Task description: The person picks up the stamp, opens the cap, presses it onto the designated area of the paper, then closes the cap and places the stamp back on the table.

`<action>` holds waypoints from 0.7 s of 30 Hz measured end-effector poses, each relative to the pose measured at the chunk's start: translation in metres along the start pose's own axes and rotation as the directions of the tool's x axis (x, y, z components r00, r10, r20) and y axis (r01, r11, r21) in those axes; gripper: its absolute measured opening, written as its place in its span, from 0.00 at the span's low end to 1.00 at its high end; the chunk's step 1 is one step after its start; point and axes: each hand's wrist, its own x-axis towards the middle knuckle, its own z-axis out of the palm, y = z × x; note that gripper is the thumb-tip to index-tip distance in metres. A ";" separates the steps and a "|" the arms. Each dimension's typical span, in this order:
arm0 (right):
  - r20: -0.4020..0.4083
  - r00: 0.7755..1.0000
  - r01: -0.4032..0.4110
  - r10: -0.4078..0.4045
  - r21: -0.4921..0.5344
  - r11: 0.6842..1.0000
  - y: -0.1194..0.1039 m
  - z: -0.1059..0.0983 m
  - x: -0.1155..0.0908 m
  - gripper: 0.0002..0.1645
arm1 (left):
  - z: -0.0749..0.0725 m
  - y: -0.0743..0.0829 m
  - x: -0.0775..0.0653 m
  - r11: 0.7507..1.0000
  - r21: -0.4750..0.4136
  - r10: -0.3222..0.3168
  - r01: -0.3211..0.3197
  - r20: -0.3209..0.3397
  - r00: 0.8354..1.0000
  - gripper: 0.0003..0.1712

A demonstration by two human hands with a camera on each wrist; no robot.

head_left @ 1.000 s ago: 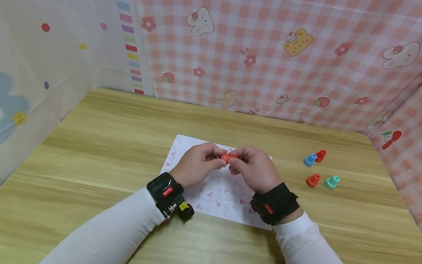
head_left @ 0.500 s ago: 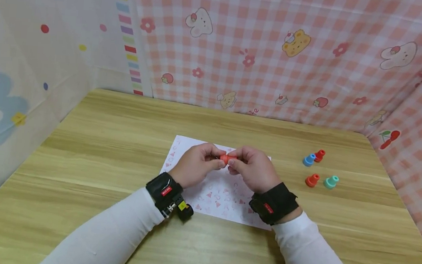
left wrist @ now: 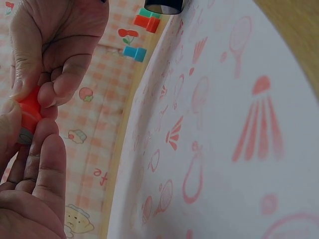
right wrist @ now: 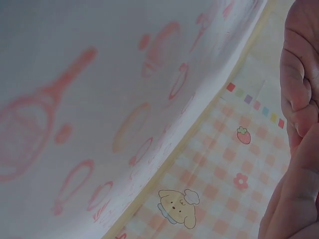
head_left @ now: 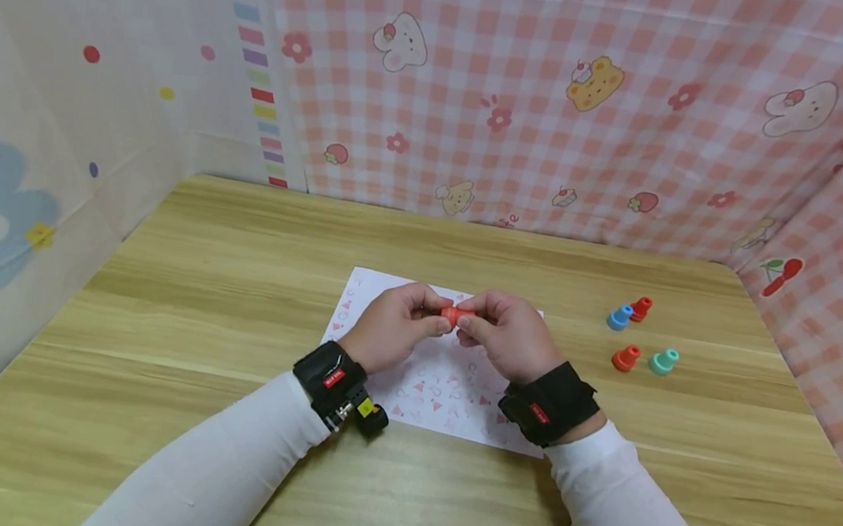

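Note:
Both hands meet over the upper part of the white paper [head_left: 445, 420], with a small orange-red stamp [head_left: 450, 316] between their fingertips. My left hand [head_left: 392, 327] pinches the stamp's wide end between thumb and fingers. From the other side, the thumb and fingers of my right hand [head_left: 509, 337] pinch its narrow handle. In the left wrist view the stamp [left wrist: 31, 110] shows bright red, with a greyish end partly covered by fingers. Red prints of shuttlecocks [left wrist: 260, 119] and rackets [right wrist: 37, 114] cover the paper. The right wrist view shows hardly anything of the stamp behind the fingers.
To the right of the paper several stamps stand on the wooden table [head_left: 200, 294]: a blue one [head_left: 620, 317] against a red one [head_left: 641, 309], and nearer, another red one [head_left: 626, 359] beside a teal one [head_left: 664, 362]. A checked cloth [head_left: 512, 87] hangs behind.

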 end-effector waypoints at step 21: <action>0.018 1.000 -0.014 0.013 0.055 0.998 0.002 -0.013 0.003 0.06 | -0.010 0.011 -0.001 0.997 0.075 -0.033 0.034 -0.017 0.999 0.10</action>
